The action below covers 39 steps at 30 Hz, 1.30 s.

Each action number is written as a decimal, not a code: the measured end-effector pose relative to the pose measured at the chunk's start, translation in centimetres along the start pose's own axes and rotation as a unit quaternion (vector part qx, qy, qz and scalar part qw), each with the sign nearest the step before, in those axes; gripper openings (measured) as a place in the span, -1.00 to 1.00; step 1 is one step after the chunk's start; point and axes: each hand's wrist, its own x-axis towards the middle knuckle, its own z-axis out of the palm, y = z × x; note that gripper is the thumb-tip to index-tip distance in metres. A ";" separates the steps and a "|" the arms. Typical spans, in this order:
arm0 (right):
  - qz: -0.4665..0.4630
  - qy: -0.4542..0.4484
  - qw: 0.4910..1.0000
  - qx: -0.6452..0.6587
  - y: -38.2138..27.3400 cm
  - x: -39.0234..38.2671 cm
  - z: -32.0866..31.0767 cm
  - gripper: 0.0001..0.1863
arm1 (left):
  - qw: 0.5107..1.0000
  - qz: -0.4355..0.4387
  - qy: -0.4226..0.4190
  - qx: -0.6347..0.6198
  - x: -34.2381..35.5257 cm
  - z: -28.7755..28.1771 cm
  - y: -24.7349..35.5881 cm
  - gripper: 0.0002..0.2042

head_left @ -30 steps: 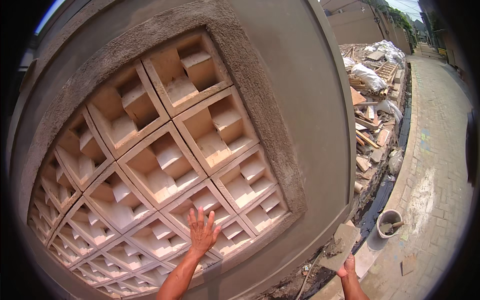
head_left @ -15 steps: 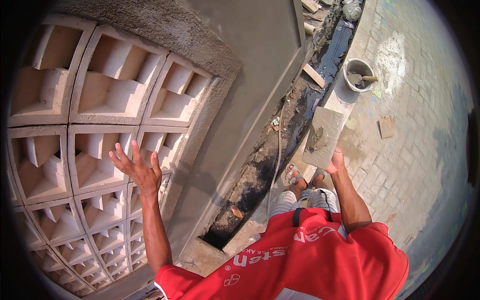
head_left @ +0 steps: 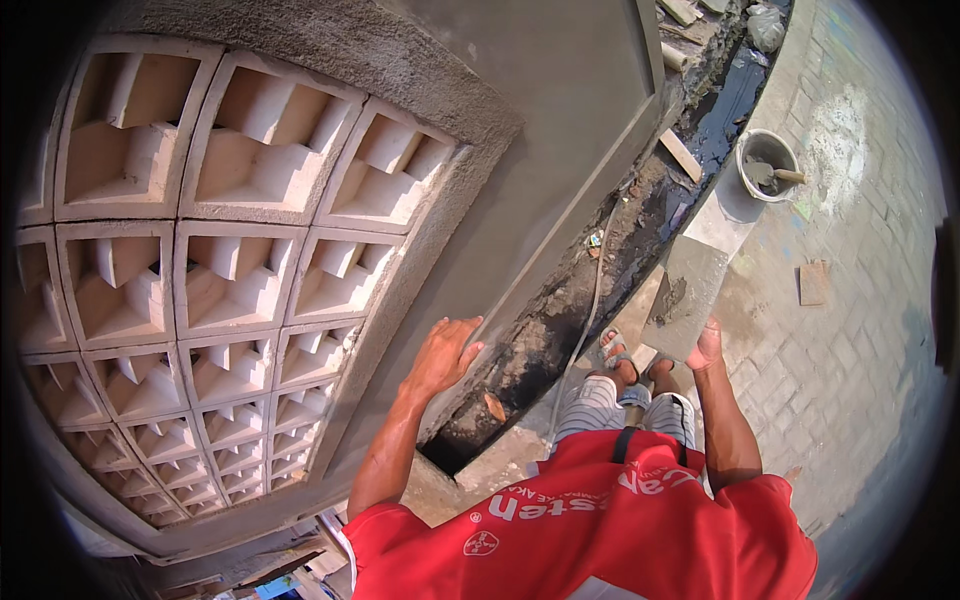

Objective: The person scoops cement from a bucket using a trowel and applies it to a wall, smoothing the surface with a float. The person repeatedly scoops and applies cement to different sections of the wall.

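Observation:
My left hand (head_left: 443, 355) is held in front of the grey plastered wall edge, left of the drain. Its fingers are stretched out, the thumb stands apart, and nothing is in it. My right hand (head_left: 705, 345) grips the near right corner of a flat rectangular mortar board (head_left: 703, 275). A patch of wet grey mortar (head_left: 673, 291) lies on the board, toward its left side. Part of the right hand's fingers is hidden beneath the board. Just beyond it stands a bucket (head_left: 745, 175) with mortar and a wooden-handled tool (head_left: 789, 176) inside.
A wall of pale ventilation blocks (head_left: 180, 335) fills the left side. An open drain (head_left: 540, 350) with dark water and a thin hose (head_left: 597, 290) runs between the wall and my feet. Paving (head_left: 850, 330) lies to the right, with a small brown square piece (head_left: 813, 284) on it.
My left hand has moved from in front of the blocks, right and slightly down, to the plastered edge. The view has shifted; my right hand still holds the mortar board.

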 end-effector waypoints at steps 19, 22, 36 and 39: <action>-0.081 0.088 0.992 0.028 0.5 -3.4 -6.3 -0.57 | 0.898 -0.260 -0.131 -0.331 -4.2 24.9 -3.6 -0.60; -0.080 0.145 0.986 0.004 0.8 -2.2 -6.8 -0.56 | 0.898 -0.249 -0.132 -0.337 -4.0 26.0 -5.4 -0.58; -0.050 0.040 0.996 0.058 6.8 15.7 -26.3 -0.61 | 0.903 -0.103 -0.136 -0.395 15.0 42.2 2.8 -0.75; -0.049 0.016 0.995 0.088 7.8 21.2 -33.8 -0.62 | 0.880 0.016 -0.308 -0.361 15.5 49.7 2.6 -0.82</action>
